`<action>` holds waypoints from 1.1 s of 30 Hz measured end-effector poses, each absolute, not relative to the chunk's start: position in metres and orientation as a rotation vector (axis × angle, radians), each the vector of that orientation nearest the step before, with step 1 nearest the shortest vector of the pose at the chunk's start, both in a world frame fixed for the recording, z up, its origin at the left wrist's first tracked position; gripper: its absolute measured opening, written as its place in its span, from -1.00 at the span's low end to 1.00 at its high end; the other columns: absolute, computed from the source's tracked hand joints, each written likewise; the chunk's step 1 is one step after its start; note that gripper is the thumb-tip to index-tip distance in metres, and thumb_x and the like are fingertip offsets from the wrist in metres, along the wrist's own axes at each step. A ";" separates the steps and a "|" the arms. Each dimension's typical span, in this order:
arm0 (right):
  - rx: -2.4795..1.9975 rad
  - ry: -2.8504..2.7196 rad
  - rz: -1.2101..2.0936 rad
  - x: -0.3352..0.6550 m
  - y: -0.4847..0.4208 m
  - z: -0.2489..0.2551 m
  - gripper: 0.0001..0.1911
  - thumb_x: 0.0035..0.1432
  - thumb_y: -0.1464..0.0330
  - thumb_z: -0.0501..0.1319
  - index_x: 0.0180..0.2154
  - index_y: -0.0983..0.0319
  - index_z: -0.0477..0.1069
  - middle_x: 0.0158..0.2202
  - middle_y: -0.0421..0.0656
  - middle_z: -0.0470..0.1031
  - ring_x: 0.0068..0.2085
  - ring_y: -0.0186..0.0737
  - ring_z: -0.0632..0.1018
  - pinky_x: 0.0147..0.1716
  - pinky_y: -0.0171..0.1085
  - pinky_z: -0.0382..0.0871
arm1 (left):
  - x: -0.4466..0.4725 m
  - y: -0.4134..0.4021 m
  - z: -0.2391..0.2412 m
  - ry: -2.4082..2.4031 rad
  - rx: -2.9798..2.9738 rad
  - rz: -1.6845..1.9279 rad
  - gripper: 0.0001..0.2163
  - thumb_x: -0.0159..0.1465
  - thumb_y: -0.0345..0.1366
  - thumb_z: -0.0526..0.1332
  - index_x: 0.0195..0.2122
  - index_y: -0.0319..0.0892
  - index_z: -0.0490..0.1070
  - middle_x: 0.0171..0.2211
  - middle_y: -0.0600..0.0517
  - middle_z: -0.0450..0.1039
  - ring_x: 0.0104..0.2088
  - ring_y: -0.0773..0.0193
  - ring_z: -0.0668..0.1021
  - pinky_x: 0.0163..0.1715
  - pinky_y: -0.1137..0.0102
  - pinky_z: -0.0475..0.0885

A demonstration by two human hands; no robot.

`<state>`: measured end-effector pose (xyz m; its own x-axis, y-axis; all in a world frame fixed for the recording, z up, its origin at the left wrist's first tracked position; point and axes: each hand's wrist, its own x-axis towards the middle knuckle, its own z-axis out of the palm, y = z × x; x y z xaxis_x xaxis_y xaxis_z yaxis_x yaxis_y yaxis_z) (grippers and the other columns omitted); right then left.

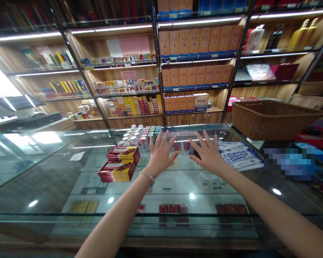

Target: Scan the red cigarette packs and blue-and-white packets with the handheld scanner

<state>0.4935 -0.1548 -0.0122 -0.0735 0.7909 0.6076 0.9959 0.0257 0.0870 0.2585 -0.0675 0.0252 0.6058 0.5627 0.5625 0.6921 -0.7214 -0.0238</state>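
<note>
Left hand and right hand spread, empty, over glass counter — stacked chocolate packs near left, blue-and-white packs beside right; grouped by kind, likely for tidiness.

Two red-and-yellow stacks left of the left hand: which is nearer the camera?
The front stack, lower in the picture; the back stack sits behind it, farther off. The left hand touches neither.

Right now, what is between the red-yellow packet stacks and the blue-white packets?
Head view: the bare left hand and bare right hand, above the glass counter.
</note>
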 end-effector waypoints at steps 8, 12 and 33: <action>-1.843 -1.924 -0.678 0.497 -0.157 -0.022 -0.29 0.40 -0.08 0.07 0.43 0.09 0.23 0.54 0.06 0.04 0.52 0.31 -0.03 0.40 0.44 -0.35 | 0.254 -0.062 0.006 -1.081 -2.608 -0.769 -0.40 0.42 0.04 0.19 0.44 0.00 0.25 0.54 -0.16 -0.01 0.53 -0.18 -0.01 0.44 -0.30 -0.27; -1.843 -1.929 -0.657 0.497 -0.158 -0.019 -0.29 0.40 -0.09 0.04 0.43 0.08 0.22 0.54 0.05 0.05 0.52 0.31 -0.02 0.40 0.44 -0.36 | 0.254 -0.061 0.007 -1.075 -2.619 -0.777 -0.40 0.43 0.05 0.17 0.43 -0.02 0.26 0.53 -0.17 0.01 0.53 -0.19 0.01 0.44 -0.29 -0.29; -1.983 -1.975 -0.542 0.503 -0.172 -0.001 -0.30 0.43 -0.07 0.00 0.46 0.04 0.16 0.55 0.00 0.02 0.54 0.30 -0.07 0.41 0.46 -0.31 | 0.260 -0.062 0.006 -1.063 -2.612 -0.803 -0.43 0.43 0.05 0.15 0.41 -0.03 0.30 0.52 -0.18 0.04 0.52 -0.21 0.05 0.44 -0.27 -0.25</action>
